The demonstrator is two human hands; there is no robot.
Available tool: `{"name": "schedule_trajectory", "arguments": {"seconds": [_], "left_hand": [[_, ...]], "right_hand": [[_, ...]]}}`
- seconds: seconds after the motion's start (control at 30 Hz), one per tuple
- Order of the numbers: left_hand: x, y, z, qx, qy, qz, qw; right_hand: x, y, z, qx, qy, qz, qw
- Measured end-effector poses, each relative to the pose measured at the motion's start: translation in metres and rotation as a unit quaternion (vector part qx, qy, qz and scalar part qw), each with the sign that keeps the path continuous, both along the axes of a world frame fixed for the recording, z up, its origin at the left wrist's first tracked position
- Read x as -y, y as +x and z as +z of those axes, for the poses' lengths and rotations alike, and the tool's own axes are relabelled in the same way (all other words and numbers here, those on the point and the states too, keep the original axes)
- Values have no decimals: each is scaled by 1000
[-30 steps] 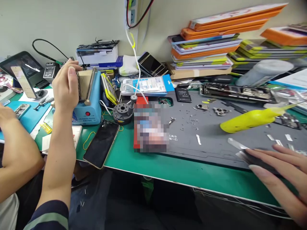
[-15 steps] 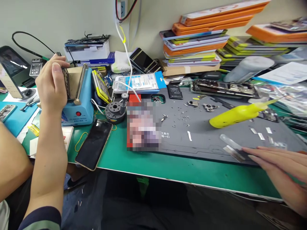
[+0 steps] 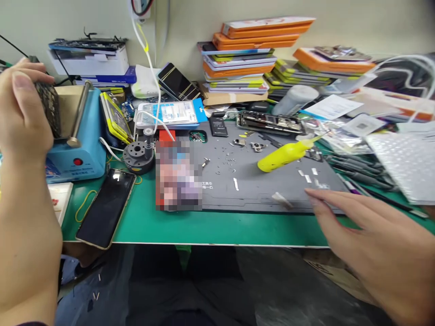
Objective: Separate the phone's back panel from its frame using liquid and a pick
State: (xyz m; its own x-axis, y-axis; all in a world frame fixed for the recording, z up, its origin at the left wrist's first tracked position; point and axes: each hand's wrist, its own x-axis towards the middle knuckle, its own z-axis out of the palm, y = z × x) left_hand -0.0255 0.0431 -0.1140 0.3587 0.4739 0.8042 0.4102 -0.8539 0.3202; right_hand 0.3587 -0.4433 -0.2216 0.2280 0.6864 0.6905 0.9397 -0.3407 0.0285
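Note:
My left hand (image 3: 25, 106), at the left edge, grips a dark phone part (image 3: 49, 106), perhaps an opened housing. It is held upright against the tan top of a blue separator machine (image 3: 78, 156); my fingers hide much of it. My right hand (image 3: 367, 231) hovers over the front right of a grey work mat (image 3: 251, 197), fingers stretched out and nothing visible in them. Left of its fingertips lies a blurred pale strip (image 3: 281, 199). A yellow squeeze bottle (image 3: 282, 156) rests on the mat beyond, near several small white strips (image 3: 307, 179).
A black-screened phone (image 3: 107, 208) lies at the front left edge beside a round grey metal base (image 3: 137, 156). A battery (image 3: 218, 127), camera modules (image 3: 258, 146) and tiny screws are scattered on the mat. Stacked boxes (image 3: 239, 68) line the wall; tools (image 3: 367, 170) and bubble wrap (image 3: 404, 158) lie right.
The view has swung right, so the bench items appear further left. My right hand has drawn slightly away from the pale strip. My left hand still holds the phone part at the machine.

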Motion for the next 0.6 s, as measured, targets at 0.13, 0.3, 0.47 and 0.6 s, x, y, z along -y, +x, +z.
{"name": "schedule_trajectory", "arguments": {"seconds": [0.13,0.3,0.47,0.6], "left_hand": [[-11,-3,-2,-18,-34,16,999],[6,6,-1,5,21,11,1000],[14,8,-2,16,40,12,999],[9,6,-5,27,40,-7,999]], "right_hand": [[-20,-29,18,43,13,80,996],[-51,-62,22,1,-1,161,987],[-71,-71,15,-29,-33,190,981],[-69,-69,8,-44,-53,195,978]]}}
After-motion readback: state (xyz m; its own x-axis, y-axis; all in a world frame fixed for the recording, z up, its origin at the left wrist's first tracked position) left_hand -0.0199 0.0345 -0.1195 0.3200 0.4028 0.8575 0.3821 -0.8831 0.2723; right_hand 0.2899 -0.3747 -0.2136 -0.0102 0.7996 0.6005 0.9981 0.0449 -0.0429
